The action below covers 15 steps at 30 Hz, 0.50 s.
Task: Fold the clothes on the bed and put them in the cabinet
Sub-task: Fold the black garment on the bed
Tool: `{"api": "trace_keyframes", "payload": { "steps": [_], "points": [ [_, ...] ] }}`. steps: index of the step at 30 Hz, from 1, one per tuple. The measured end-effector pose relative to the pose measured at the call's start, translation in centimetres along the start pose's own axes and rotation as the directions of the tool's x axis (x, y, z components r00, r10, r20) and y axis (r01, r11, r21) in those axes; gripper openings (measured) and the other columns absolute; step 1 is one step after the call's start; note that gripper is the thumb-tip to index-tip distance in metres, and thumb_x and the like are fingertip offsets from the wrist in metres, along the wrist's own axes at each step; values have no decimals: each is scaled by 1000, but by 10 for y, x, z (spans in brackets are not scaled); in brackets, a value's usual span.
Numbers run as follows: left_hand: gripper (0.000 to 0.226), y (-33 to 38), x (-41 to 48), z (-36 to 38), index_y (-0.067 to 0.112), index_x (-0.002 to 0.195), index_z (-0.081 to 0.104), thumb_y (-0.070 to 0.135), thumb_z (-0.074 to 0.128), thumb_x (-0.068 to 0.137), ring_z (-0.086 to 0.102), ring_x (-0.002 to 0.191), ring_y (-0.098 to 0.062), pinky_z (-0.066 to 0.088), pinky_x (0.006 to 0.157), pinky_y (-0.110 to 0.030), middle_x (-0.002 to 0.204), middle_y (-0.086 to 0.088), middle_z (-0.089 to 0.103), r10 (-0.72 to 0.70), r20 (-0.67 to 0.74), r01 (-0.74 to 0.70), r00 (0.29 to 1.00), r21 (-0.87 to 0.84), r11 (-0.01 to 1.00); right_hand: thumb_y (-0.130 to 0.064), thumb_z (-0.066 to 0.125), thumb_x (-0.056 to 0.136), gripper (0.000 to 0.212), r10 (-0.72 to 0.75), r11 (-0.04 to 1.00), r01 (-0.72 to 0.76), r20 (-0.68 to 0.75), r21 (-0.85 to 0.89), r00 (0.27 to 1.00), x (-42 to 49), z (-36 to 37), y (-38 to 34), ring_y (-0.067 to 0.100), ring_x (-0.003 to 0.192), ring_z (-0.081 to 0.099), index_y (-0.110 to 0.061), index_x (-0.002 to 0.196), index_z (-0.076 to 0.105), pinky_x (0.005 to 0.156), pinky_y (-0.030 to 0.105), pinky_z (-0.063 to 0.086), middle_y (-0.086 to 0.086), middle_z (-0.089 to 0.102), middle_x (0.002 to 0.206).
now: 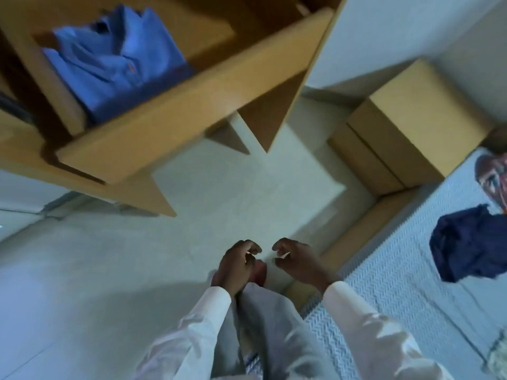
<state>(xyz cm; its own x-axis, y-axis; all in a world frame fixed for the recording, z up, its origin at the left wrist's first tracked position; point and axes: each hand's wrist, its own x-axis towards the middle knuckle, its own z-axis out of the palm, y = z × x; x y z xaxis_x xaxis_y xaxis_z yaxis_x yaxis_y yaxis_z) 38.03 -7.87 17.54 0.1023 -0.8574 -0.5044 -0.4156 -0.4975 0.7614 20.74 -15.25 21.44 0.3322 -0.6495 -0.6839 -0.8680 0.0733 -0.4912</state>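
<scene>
Hanging loosely curled, left hand (236, 266) and right hand (296, 263) hold nothing | blurred folded blue shirt (118, 64) in cabinet (192, 105) beyond left fingers | navy garment (466, 242) on bed (397, 270) right of fingers | pale floor (109, 270) beneath

I see the wooden cabinet (192, 105) at upper left. In its open compartment a folded blue shirt (118, 64) lies flat on the board, toward the left side. On my right the bed (397, 283) shows a pale cover with a fine zigzag weave. A crumpled dark navy garment (469, 242) lies on it, and just beyond that a reddish patterned garment (493, 174), partly cut off. The pale floor (109, 270) carries a wooden bedside box (422, 119) against the wall, just beside the bed.
</scene>
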Motion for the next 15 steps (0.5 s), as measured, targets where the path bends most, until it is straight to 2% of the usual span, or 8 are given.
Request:
{"api": "trace_keyframes", "payload": {
  "steps": [4,7,10,12,15],
  "points": [
    [21,-62,40,76,30,94,64,12,59,85,64,93,-9,52,86,-28,97,13,68,-27,57,27,998,-10,1000,-25,68,84,29,48,998,-47,-11,28,999,38,43,72,15,97,65,-22,114,65,82,24,47,-4,69,104],
    [22,-97,64,126,31,98,64,12,64,86,63,92,-5,52,85,-25,98,15,68,-27,35,30,999,-65,997,-24,71,84,27,79,991,-68,-98,115,992,68,70,117,12,90,64,-23,110,66,77,22,44,-9,65,95],
    [26,-124,94,172,29,102,64,8,57,89,64,94,-9,54,86,-28,102,10,68,-12,37,17,999,-124,992,-25,72,86,25,40,978,9,-234,207,971,96,92,161,10,85,65,-21,110,66,79,21,49,-7,66,95],
    [23,-128,116,186,30,101,65,12,56,90,66,93,-13,56,86,-36,100,9,69,10,45,-3,999,-152,988,-25,71,88,25,0,967,83,-328,240,945,103,95,178,9,83,66,-18,112,66,77,18,49,-8,68,96],
    [16,-118,138,205,30,101,65,21,57,91,67,91,-14,57,83,-41,98,11,69,173,7,-171,985,-139,975,-26,70,89,23,-4,934,170,-466,314,885,94,100,206,8,78,67,-19,110,66,74,20,51,-9,69,93]
  ]
}}
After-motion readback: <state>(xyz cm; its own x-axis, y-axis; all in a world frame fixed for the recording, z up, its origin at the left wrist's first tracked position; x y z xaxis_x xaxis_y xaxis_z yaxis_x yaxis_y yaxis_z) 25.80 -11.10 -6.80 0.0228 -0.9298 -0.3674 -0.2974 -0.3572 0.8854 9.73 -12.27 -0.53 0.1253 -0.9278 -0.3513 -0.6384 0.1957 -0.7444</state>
